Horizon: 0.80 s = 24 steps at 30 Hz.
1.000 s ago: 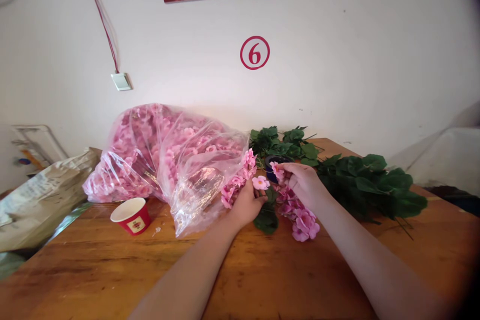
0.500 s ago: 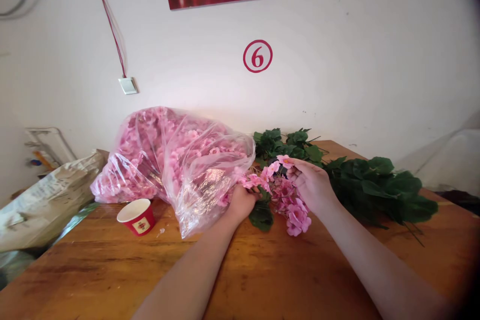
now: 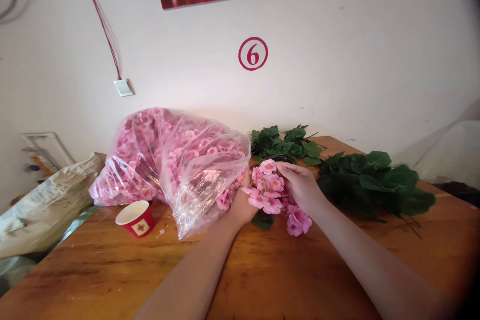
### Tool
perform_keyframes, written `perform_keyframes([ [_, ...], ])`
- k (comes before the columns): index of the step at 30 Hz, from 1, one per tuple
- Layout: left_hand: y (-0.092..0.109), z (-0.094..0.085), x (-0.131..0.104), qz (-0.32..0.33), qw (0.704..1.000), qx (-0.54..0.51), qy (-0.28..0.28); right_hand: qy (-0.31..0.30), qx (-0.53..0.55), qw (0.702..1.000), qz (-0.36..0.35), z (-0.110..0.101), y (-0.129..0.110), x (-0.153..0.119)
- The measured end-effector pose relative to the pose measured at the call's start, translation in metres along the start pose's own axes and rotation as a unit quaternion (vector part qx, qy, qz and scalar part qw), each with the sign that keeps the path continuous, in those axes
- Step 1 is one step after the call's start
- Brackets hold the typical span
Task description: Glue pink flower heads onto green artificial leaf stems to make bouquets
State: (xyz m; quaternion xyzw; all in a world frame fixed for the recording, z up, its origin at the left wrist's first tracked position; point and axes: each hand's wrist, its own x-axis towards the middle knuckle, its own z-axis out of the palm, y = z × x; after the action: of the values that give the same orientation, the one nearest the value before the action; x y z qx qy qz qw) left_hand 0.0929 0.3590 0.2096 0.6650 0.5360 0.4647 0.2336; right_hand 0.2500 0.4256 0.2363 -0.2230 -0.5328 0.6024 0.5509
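My right hand (image 3: 302, 185) pinches a pink flower cluster (image 3: 269, 191); my left hand (image 3: 243, 206), beside the plastic bag (image 3: 197, 202), has hidden fingers: grip I cannot tell.

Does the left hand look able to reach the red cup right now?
Probably, but not straight across: the plastic bag juts between the left hand and the red cup, so it would likely swing around the bag's near end.

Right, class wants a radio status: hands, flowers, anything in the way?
Right hand pinching flowers. Left hand partly hidden behind them, grip unclear. Bag close by left hand, possibly crowding it.
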Motion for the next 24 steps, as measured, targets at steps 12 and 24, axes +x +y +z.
perform_keyframes([
  [12, -0.022, 0.007, 0.002, 0.012, 0.979, -0.071, 0.192, 0.06, -0.172, 0.98, -0.076, -0.002, 0.0, -0.001],
  [24, -0.017, 0.0, 0.016, -0.03, 0.899, -0.292, 0.326, 0.175, -0.013, 0.978, -0.114, -0.002, -0.004, 0.001],
])
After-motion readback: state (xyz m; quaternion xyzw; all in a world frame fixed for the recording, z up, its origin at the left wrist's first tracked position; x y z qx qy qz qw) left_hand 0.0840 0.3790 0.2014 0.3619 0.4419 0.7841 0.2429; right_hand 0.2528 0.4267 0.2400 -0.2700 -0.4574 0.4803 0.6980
